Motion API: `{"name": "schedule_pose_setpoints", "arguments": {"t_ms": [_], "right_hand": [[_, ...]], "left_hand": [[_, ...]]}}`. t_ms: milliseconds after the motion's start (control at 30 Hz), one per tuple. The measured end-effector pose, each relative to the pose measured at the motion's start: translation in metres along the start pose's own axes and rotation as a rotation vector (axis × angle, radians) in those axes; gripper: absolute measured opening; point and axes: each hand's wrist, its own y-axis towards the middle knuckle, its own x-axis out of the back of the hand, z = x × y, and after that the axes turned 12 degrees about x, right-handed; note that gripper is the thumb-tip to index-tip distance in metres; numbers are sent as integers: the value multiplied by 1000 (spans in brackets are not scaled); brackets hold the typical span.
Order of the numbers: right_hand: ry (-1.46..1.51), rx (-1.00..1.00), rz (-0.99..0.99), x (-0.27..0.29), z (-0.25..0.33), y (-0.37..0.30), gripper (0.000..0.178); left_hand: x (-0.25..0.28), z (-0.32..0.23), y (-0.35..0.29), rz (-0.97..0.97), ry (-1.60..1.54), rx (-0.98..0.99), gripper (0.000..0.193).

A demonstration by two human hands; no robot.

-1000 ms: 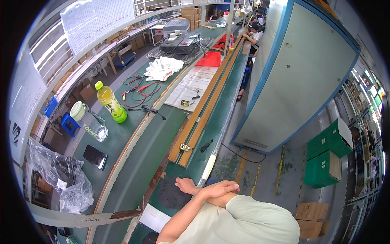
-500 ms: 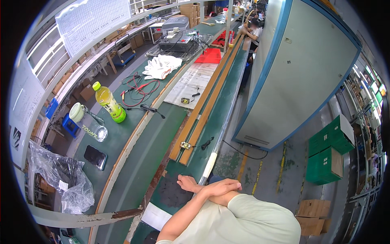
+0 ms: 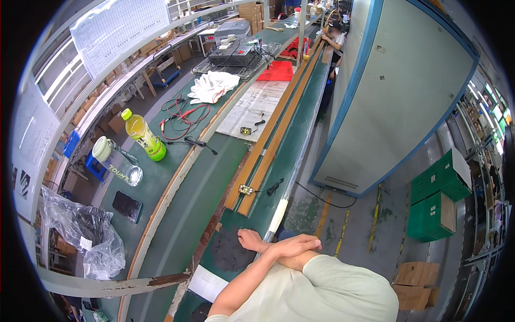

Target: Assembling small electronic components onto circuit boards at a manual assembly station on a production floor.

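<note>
Arms [image 3: 241,287] stay crossed, left hand [image 3: 298,245] unclenched and empty, right hand [image 3: 251,240] curled, hold unclear, a small yellow-and-black electronic module [image 3: 246,189] untouched.

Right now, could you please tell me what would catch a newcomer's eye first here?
Probably the tall grey cabinet with blue edges, filling the upper right. Next come two long brown strips running up the middle, a small board lying near their lower end. At the bottom, the left hand rests across the right forearm.
</note>
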Motion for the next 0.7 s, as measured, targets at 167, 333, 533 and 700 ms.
{"name": "schedule_pose_setpoints", "arguments": {"t_ms": [167, 333, 533, 700], "right_hand": [[-7, 7, -2, -1, 0, -1, 13], [-26, -60, 66, 8, 6, 0, 15], [-1, -54, 42, 11, 14, 2, 14], [-12, -48, 16, 6, 10, 4, 17]], "left_hand": [[-1, 0, -1, -7, 10, 7, 45], [-1, -3, -2, -11, 20, 23, 45], [-1, 4, -1, -2, 4, 3, 45], [-1, 0, -4, -12, -1, 11, 45]]}}
